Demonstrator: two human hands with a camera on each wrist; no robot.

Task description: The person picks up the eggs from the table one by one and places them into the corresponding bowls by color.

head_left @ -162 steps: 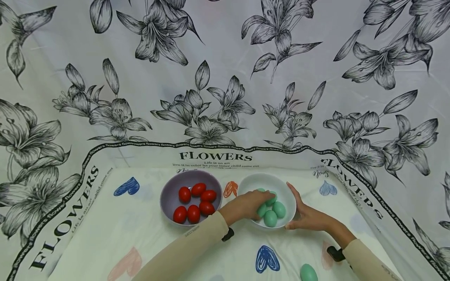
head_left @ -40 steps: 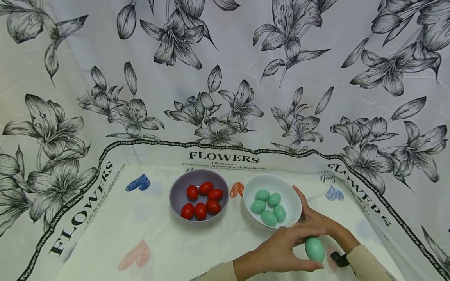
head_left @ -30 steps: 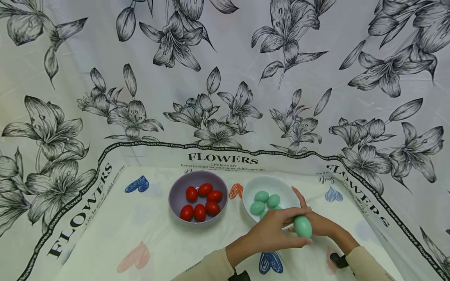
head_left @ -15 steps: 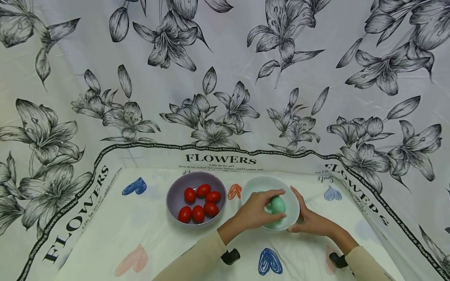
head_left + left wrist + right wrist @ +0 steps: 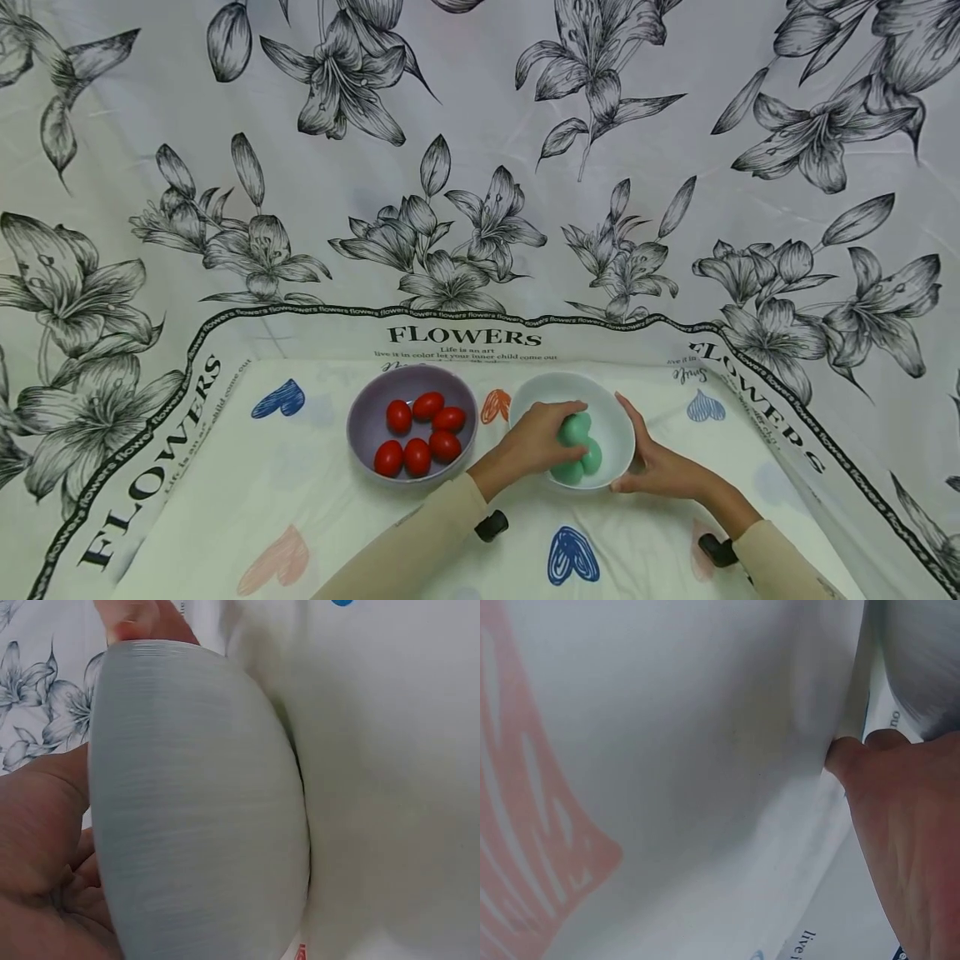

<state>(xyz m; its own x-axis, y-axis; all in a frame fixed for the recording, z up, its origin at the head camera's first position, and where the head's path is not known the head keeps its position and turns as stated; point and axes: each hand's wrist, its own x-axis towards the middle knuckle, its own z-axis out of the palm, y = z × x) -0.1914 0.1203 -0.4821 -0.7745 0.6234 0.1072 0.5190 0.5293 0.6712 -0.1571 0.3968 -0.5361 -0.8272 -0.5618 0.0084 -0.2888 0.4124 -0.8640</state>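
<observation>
In the head view, my left hand (image 5: pixel 542 437) reaches into a white bowl (image 5: pixel 617 408), thumb and fingers around a green egg (image 5: pixel 575 427). Other green eggs (image 5: pixel 591 457) lie beside it, some hidden under the hand. My right hand (image 5: pixel 663 468) holds the bowl's right side, its thumb low near the front rim and a finger stretched up along the side. The left wrist view is filled by the outer wall of the white bowl (image 5: pixel 199 802), a hand (image 5: pixel 41 847) at its left. In the right wrist view, my right hand (image 5: pixel 907 817) is just below the bowl (image 5: pixel 930 660).
Left of the white bowl stands a purple bowl (image 5: pixel 363 421) with several red eggs (image 5: pixel 417 456) in it. Both bowls are on a pale cloth (image 5: pixel 360 533) printed with hearts. A flower-printed curtain (image 5: pixel 480 108) hangs behind.
My left hand picked up the loose green egg at the front right of the cloth and carried it up and left into the white bowl. My right hand stays at the bowl's side.
</observation>
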